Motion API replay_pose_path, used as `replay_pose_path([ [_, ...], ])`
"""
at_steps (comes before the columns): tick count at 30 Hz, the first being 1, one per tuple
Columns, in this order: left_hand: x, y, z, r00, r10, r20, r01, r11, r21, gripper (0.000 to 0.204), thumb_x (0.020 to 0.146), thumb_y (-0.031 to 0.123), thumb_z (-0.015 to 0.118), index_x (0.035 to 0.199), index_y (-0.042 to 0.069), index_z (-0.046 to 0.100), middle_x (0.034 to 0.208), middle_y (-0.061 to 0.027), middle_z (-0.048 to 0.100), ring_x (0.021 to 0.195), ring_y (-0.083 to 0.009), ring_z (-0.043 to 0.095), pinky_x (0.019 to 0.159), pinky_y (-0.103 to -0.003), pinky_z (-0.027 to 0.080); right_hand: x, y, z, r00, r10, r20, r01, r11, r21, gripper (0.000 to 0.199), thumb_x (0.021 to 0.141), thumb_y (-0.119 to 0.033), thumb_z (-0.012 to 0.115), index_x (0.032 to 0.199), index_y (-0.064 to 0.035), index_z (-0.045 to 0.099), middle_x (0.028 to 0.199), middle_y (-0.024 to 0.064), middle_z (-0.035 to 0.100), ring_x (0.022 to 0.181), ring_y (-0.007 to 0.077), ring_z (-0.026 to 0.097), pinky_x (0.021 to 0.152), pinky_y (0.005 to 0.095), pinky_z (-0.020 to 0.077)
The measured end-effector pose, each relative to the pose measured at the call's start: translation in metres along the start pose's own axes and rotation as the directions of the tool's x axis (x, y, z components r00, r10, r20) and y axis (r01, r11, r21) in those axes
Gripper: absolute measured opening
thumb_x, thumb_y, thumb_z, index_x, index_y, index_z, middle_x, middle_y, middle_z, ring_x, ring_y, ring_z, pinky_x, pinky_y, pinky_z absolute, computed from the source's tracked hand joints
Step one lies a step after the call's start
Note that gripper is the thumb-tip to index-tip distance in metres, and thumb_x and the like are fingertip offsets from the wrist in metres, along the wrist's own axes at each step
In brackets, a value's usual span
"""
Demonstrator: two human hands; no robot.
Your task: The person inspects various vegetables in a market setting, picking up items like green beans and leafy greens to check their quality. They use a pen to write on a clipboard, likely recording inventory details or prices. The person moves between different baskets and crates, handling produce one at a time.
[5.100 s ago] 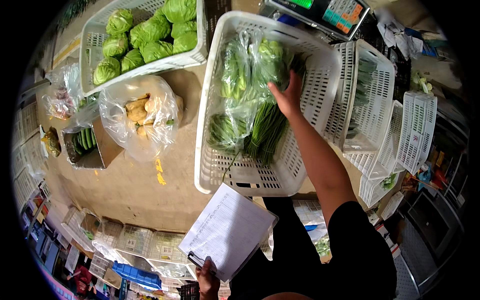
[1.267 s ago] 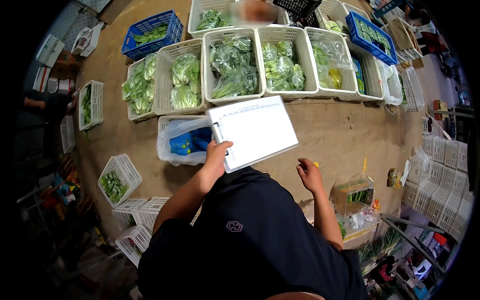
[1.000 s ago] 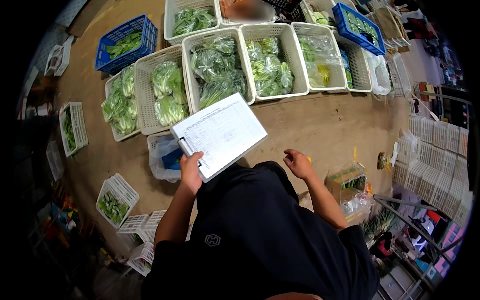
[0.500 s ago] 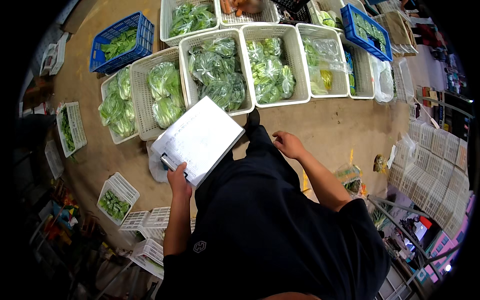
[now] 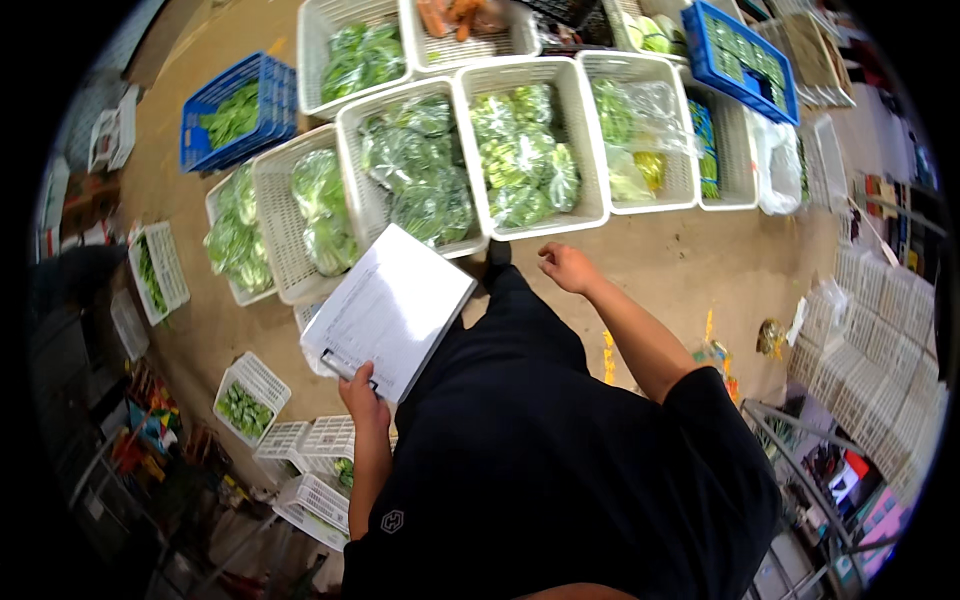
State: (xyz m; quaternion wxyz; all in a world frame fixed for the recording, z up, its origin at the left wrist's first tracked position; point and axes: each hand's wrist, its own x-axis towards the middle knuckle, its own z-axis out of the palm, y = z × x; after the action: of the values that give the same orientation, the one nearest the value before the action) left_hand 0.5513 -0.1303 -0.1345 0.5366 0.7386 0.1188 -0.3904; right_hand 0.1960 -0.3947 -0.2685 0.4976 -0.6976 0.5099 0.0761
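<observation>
My left hand (image 5: 366, 402) grips the lower edge of a clipboard (image 5: 392, 305), with its fingers closed near the black metal clip. White sheets with lines of small marks lie on the board, tilted over my left thigh. My right hand (image 5: 568, 268) hangs in the air to the right of my leg, its fingers loosely bent and a little apart, with nothing seen in them. Ahead of it stands a white crate of bagged leafy greens (image 5: 525, 150). Beyond the clipboard's top edge is another white crate with darker bagged greens (image 5: 425, 165).
White crates of bagged vegetables form a curved row ahead, with a blue crate (image 5: 235, 155) at the left end and another blue crate (image 5: 740, 60) at the right. Stacked white crates (image 5: 870, 360) stand far right. A small crate of greens (image 5: 245, 410) sits at lower left.
The view has shifted slightly, so the crate row appears further left and its near edge lower. My left hand still holds the clipboard; my right hand stays raised with its fingers loosely bent.
</observation>
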Motion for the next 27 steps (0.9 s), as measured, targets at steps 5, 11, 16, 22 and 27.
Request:
replay_pose_path([
  [5, -0.016, 0.004, 0.015, 0.998, 0.045, -0.053, -0.046, 0.999, -0.019, 0.048, 0.084, -0.003, 0.059, 0.131, -0.005, 0.049, 0.120, -0.0165, 0.063, 0.106, -0.0276, 0.064, 0.093, -0.037, 0.051, 0.028, 0.028, -0.003, 1.000, -0.009, 0.012, 0.009, 1.000, 0.006, 0.035, 0.088, -0.025, 0.064, 0.114, -0.0006, 0.066, 0.101, 0.0201, 0.071, 0.092, 0.0348, 0.069, 0.083, 0.0434, 0.0535],
  [11, 0.032, -0.029, 0.027, 0.916, 0.326, 0.235, -0.396, 0.831, 0.391, 0.039, 0.081, 0.012, 0.069, 0.115, -0.005, 0.062, 0.100, -0.0125, 0.069, 0.090, -0.0233, 0.064, 0.083, -0.037, 0.052, 0.033, 0.101, -0.013, 0.999, 0.038, -0.002, -0.035, 0.931, 0.363, 0.035, 0.093, -0.019, 0.063, 0.119, 0.0044, 0.062, 0.097, 0.0130, 0.070, 0.081, 0.0171, 0.067, 0.070, 0.0299, 0.0542],
  [16, 0.008, -0.022, 0.070, 0.914, 0.287, 0.286, -0.386, 0.833, 0.397, 0.034, 0.084, 0.010, 0.066, 0.115, -0.004, 0.062, 0.100, -0.0081, 0.069, 0.089, -0.0140, 0.061, 0.081, -0.031, 0.050, 0.004, 0.106, -0.044, 0.973, 0.202, 0.115, -0.227, 0.930, 0.288, 0.033, 0.093, -0.020, 0.061, 0.116, 0.0032, 0.061, 0.086, 0.0070, 0.067, 0.072, 0.0141, 0.064, 0.060, 0.0279, 0.0490],
  [22, -0.016, 0.017, 0.091, 0.874, 0.311, 0.374, -0.474, 0.722, 0.505, 0.034, 0.083, 0.017, 0.067, 0.110, -0.003, 0.063, 0.088, -0.0137, 0.068, 0.079, -0.0180, 0.061, 0.073, -0.033, 0.049, -0.002, 0.119, -0.067, 0.927, 0.362, 0.100, -0.375, 0.886, 0.271, 0.030, 0.094, -0.020, 0.060, 0.115, 0.0016, 0.061, 0.087, 0.0065, 0.066, 0.071, 0.0143, 0.063, 0.058, 0.0276, 0.0480],
  [27, -0.007, 0.033, 0.063, 0.889, 0.274, 0.367, -0.446, 0.696, 0.563, 0.030, 0.081, 0.017, 0.066, 0.106, -0.001, 0.063, 0.092, -0.0184, 0.066, 0.083, -0.0330, 0.065, 0.074, -0.040, 0.050, 0.019, 0.115, -0.065, 0.932, 0.358, 0.064, -0.362, 0.901, 0.238, 0.033, 0.092, -0.020, 0.061, 0.116, 0.0026, 0.062, 0.085, 0.0068, 0.067, 0.070, 0.0133, 0.064, 0.058, 0.0270, 0.0488],
])
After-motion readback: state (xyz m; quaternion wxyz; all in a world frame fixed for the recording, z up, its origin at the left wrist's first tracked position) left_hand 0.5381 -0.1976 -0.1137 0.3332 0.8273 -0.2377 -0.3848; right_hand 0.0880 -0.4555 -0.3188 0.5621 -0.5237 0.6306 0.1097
